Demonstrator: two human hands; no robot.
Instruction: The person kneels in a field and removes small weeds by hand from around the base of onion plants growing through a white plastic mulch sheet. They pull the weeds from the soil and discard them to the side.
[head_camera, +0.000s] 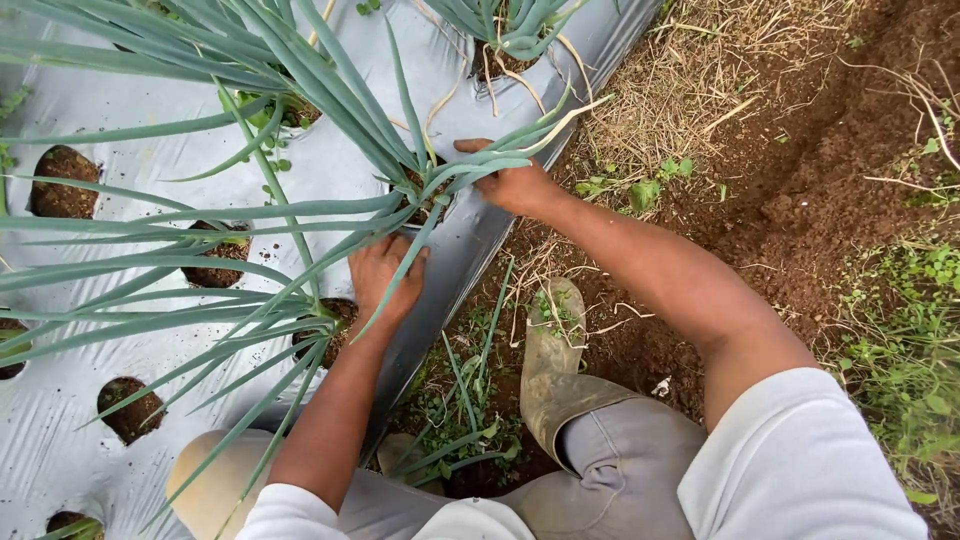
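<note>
The right hand closes around a bunch of long green onion leaves, thumb pointing left over them, at the right edge of the bed. The left hand lies nearer, fingers spread and pressed flat on the silver plastic sheet, with leaves crossing over it. Between the two hands, the onion plant grows out of a round hole in the sheet. More onion plants rise from holes to the left and far side, their leaves fanning across the bed. Other holes on the left show only dark soil. To the right of the sheet lie dry straw, small weeds and bare brown soil. Near the bottom, a muddy rubber boot stands in the furrow beside the bed, with grey trousers and white sleeves nearest the camera.
</note>
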